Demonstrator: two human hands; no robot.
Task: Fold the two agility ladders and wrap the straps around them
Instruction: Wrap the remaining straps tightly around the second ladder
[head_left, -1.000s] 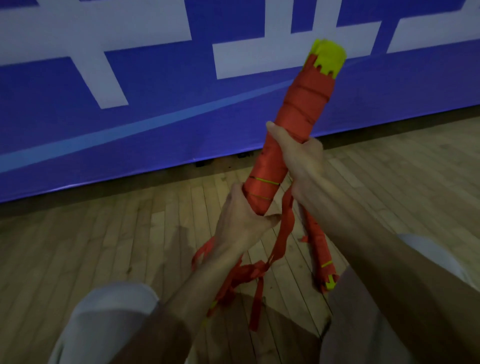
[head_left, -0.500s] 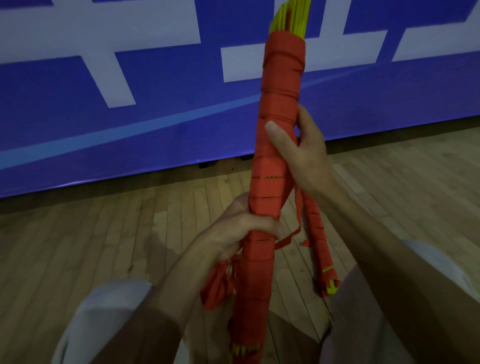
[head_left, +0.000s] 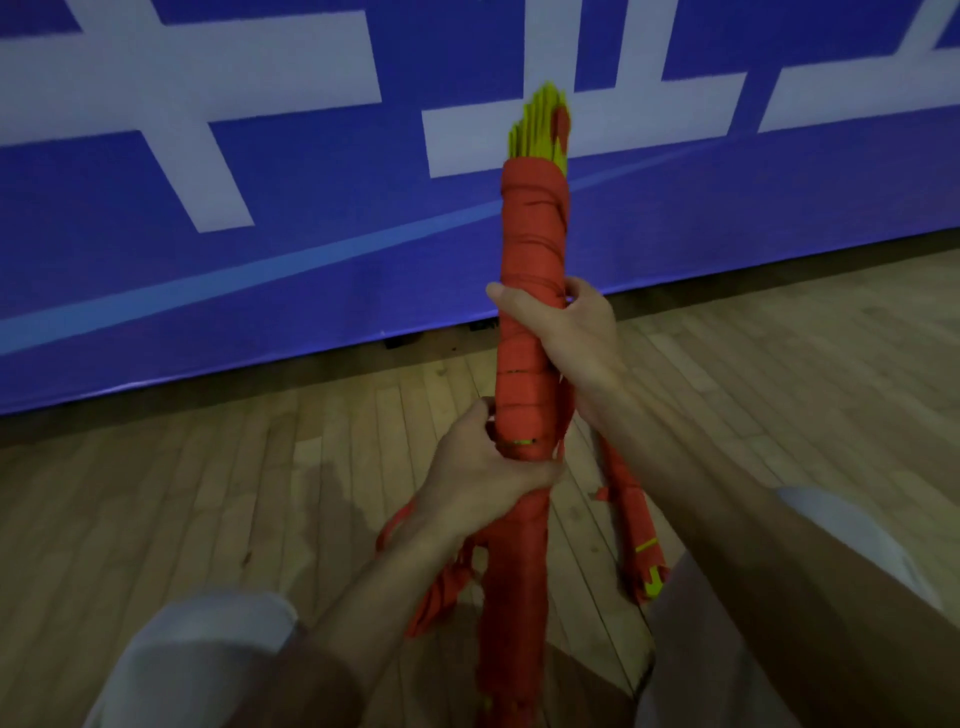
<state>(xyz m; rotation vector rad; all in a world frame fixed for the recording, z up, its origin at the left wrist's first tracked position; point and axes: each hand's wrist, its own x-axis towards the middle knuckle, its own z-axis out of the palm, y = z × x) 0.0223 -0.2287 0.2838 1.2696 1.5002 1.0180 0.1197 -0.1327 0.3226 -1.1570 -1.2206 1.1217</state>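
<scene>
A folded agility ladder bundle stands nearly upright in front of me, its yellow rungs poking out of the top and red strap wound tightly around it. My right hand grips the bundle's middle from the right, thumb across the front. Lower down, my left hand grips the bundle, and loose red strap hangs below it. A second wrapped ladder bundle lies on the floor behind, partly hidden by my right forearm.
The wooden plank floor stretches left and right. A blue banner wall with white markings closes off the far side. My knees in light trousers sit at the bottom of the frame.
The held bundle has swung from leaning right to nearly upright, and it now sits a little lower. Both hands have kept hold; the left hand has slid onto the wrapped shaft.
</scene>
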